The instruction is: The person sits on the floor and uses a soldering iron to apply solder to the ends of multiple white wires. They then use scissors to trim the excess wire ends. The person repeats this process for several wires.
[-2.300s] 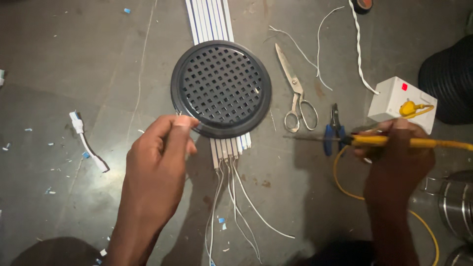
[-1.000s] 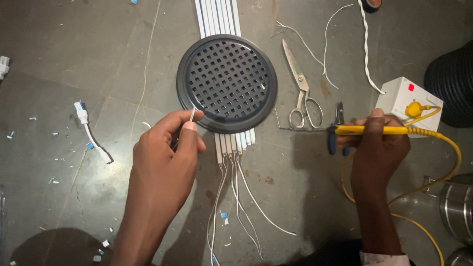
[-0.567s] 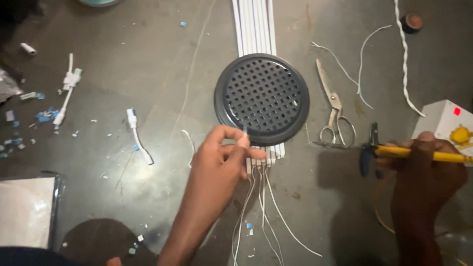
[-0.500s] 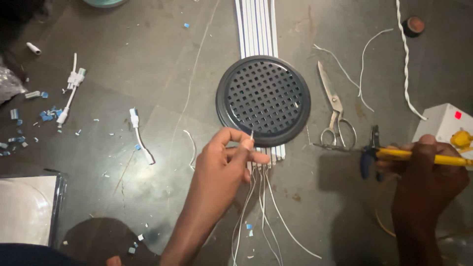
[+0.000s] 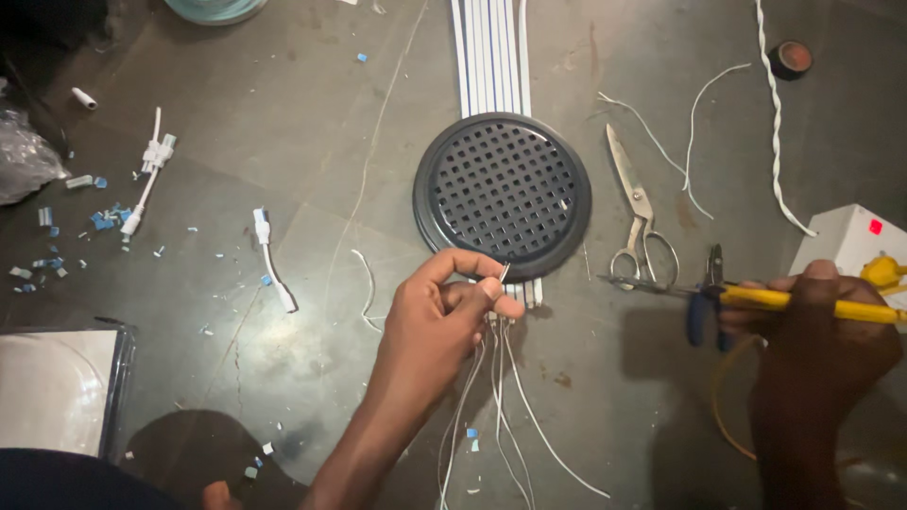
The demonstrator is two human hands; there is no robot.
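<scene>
Left hand point(image 5: 444, 316) pinches a thin wire end point(image 5: 504, 274) between thumb and forefinger just below the round black grille point(image 5: 502, 195), mid-floor, presenting it to the yellow-handled soldering iron point(image 5: 756, 297) (tip aimed leftward) gripped in the closed right hand point(image 5: 817, 331).

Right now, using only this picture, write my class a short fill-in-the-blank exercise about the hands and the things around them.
1. The left hand pinches a thin white ____.
2. The right hand holds a soldering iron with a ____ handle.
3. The scissors lie to the ____ of the round black grille.

Missing words: wire; yellow; right
</scene>
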